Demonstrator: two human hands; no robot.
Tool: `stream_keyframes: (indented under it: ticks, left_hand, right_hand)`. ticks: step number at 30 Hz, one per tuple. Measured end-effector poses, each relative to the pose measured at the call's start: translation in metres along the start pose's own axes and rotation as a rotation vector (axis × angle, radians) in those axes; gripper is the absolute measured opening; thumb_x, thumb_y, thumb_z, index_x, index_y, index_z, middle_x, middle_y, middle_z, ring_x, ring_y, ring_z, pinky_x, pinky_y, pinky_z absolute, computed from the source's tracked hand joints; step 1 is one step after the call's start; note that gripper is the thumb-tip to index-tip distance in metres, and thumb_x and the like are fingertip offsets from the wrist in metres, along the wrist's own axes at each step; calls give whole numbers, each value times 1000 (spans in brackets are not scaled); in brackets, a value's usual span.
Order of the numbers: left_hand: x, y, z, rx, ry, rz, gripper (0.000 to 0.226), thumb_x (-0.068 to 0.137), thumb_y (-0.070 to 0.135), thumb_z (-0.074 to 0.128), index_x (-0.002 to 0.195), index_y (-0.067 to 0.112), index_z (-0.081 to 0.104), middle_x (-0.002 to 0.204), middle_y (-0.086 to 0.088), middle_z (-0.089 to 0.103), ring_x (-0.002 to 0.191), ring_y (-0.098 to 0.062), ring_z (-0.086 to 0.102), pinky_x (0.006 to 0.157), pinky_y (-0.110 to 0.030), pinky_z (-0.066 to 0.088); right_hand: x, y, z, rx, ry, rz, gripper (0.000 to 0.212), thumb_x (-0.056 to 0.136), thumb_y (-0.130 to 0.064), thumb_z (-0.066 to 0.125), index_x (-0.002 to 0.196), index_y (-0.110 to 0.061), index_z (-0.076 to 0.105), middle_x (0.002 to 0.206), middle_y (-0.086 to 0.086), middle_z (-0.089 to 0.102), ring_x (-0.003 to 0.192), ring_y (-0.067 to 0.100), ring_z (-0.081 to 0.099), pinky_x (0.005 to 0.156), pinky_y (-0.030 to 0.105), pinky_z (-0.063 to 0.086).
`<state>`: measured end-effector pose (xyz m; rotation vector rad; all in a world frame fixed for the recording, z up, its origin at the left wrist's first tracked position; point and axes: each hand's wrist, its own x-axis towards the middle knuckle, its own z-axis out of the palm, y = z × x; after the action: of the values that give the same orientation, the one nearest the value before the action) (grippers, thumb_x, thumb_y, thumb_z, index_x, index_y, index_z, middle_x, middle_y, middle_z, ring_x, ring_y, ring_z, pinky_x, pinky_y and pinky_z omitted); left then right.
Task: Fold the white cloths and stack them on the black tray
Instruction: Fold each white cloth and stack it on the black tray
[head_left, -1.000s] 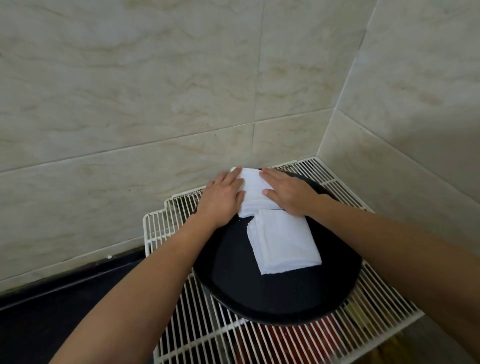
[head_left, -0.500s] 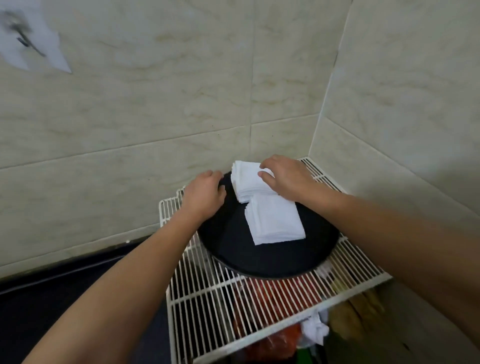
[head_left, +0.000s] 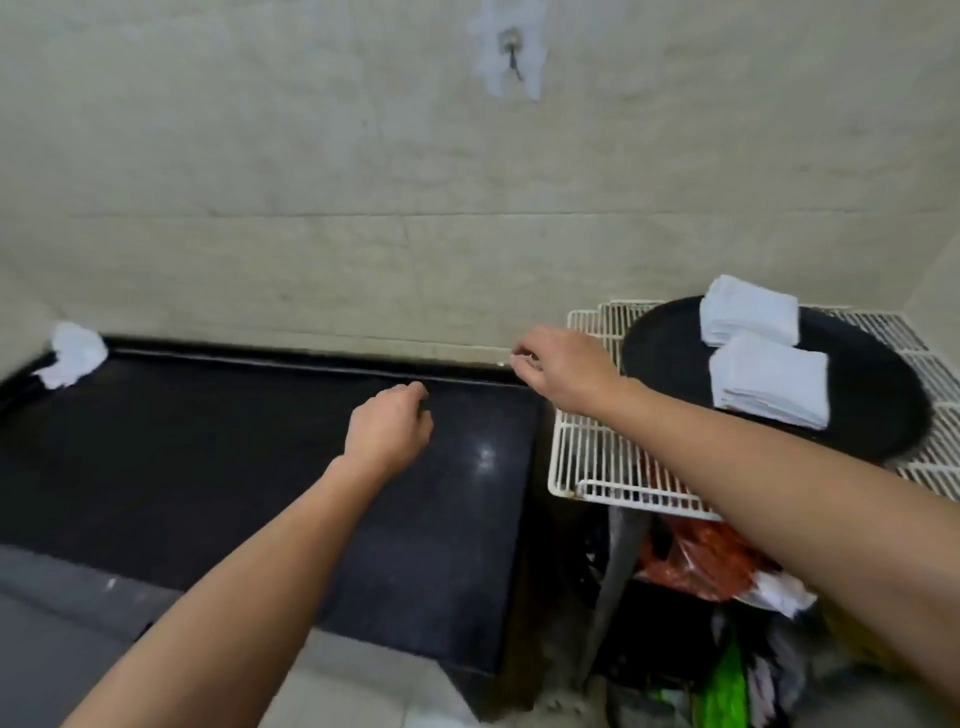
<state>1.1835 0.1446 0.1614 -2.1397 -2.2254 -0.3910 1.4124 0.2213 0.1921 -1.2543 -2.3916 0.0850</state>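
L hand (head_left: 387, 431) & R hand (head_left: 563, 366) have left the black tray (head_left: 852, 431); now apart over counter (head_left: 208, 467), loosely curled, empty. Two folded stacks (head_left: 769, 382) on tray. Crumpled cloth (head_left: 75, 353) far left, prob. next.

Shows left hand (head_left: 387, 431) and right hand (head_left: 563, 366) loosely curled, empty, above glossy black stone tabletop (head_left: 208, 467). Right of the right hand, finds round black tray (head_left: 675, 358) on white wire rack (head_left: 587, 415), bearing nearer stack of folded white cloths (head_left: 769, 382) and farther stack (head_left: 748, 317), just beside each other. Far left of the left hand, spots crumpled white cloth (head_left: 75, 353).
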Motion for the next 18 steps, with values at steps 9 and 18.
stream_keyframes:
  ticks: [9,18]
  left_hand:
    - [-131,-167,-40,83,32,-306,23,91,29,50,109,19,59,106,-3,64,97,-30,61,75,-36,47]
    - [-229,-374,-92,192,-22,-484,21,91,30,48,103,16,59,104,-5,63,97,-28,61,75,-38,50]
  right_hand:
    - [43,-186,74,59,-167,-258,27,95,-42,47,104,-23,63,104,0,66,96,26,61,77,39,51]
    - [89,-400,180,86,-258,-381,26,96,-43,45,108,-26,60,107,-4,64,97,23,61,77,36,47]
